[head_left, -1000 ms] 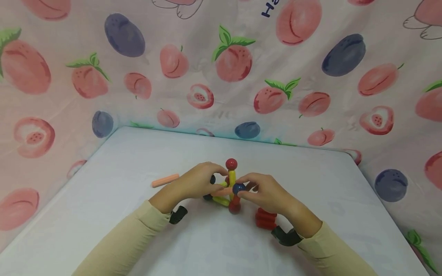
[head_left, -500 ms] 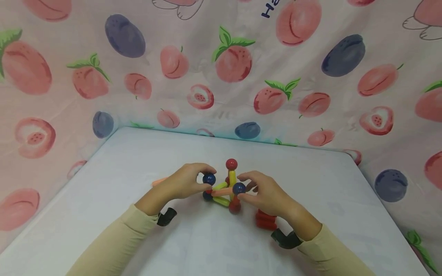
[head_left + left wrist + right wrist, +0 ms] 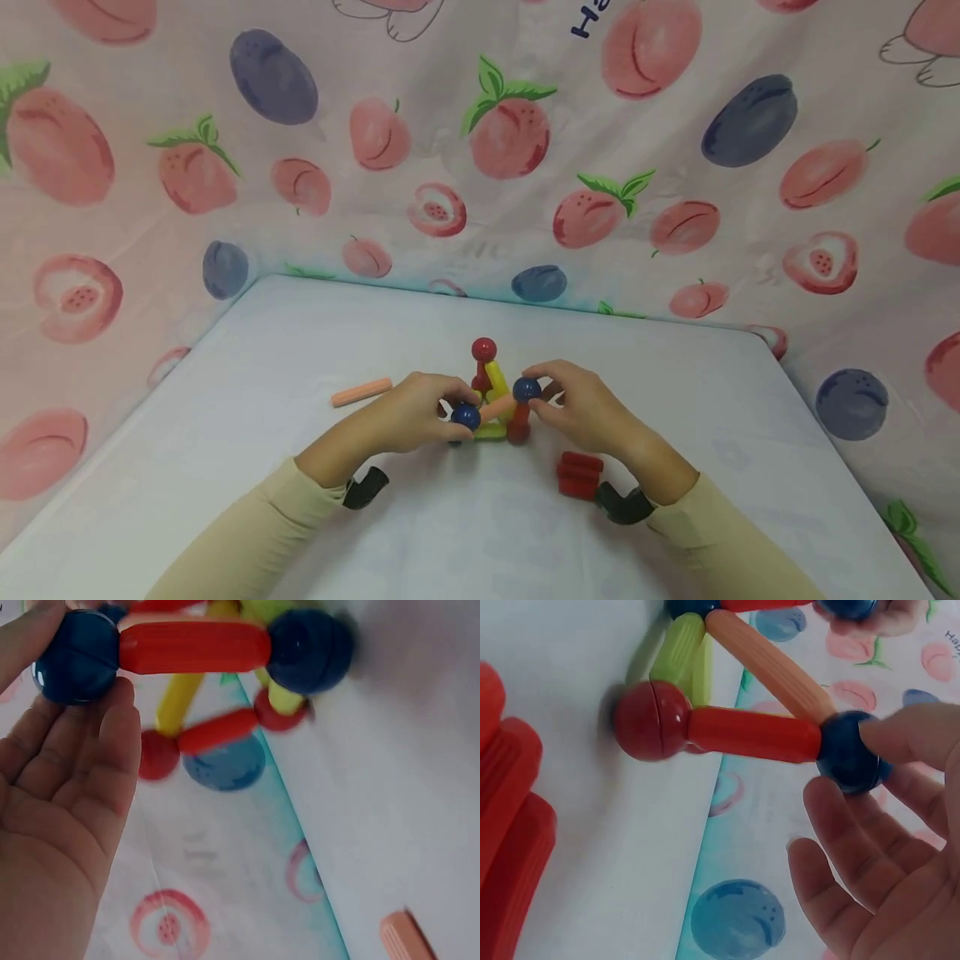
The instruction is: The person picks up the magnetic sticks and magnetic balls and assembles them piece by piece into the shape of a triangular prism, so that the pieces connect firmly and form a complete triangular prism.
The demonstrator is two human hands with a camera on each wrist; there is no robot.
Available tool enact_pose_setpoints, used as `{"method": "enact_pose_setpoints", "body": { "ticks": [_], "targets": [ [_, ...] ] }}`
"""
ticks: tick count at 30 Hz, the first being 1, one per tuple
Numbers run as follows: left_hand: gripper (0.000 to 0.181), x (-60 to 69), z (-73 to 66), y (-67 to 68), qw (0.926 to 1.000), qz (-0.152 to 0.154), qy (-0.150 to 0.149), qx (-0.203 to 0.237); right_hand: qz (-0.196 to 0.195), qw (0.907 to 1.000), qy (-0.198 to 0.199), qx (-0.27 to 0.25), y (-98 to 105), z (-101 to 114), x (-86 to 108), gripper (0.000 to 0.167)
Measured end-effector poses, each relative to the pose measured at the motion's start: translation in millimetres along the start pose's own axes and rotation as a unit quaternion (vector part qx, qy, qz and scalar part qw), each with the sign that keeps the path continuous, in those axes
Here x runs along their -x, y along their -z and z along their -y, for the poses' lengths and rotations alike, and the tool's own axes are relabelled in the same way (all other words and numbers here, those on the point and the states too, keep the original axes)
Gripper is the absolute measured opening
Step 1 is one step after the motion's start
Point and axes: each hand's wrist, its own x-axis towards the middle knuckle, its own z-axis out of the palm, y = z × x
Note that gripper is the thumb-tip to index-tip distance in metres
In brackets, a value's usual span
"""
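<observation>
Rod-and-ball frame mid-tabletop, held at two corners: left hand fingers pinch one blue ball, right hand fingers pinch another blue ball.
Left wrist cam shows what head view mostly hides: red rod from left-held ball to a lower blue ball. Right wrist cam: orange rod slants from right-held ball, seems to meet that lower ball; red ball at right-hand post's foot. Tabletop white, fruit-print cloth behind and both sides. Loose orange rod left, red rod stack near right. Vs 0.5 s ago: frame turned, left-held ball nearer, right-held ball farther, far red ball shifted left.
</observation>
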Motion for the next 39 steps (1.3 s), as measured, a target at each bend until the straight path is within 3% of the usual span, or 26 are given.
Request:
{"method": "enact_pose_setpoints", "body": {
  "ticks": [11,18,32,39],
  "targets": [
    [0.036,-3.1,-16.0,-18.8,0.9988,0.036,-0.02,0.028,-0.029,0.9993,0.004,0.022,-0.8,-4.3,-11.0,0.04],
    [0.034,-0.1,-12.1,-16.9,0.9997,0.0,-0.024,0.002,-0.021,0.9997,0.0,0.016,-1.6,-6.5,-12.6,0.039],
    [0.041,1.7,-9.9,-11.0,0.9991,-0.025,-0.029,-0.017,-0.019,0.9998,-0.001,0.012,-1.1,-5.6,-11.2,0.042],
    [0.04,1.7,-6.7,10.3,0.995,-0.084,-0.036,-0.041,-0.072,0.9972,0.011,0.018,1.0,3.3,-4.6,0.044]
  ]
}}
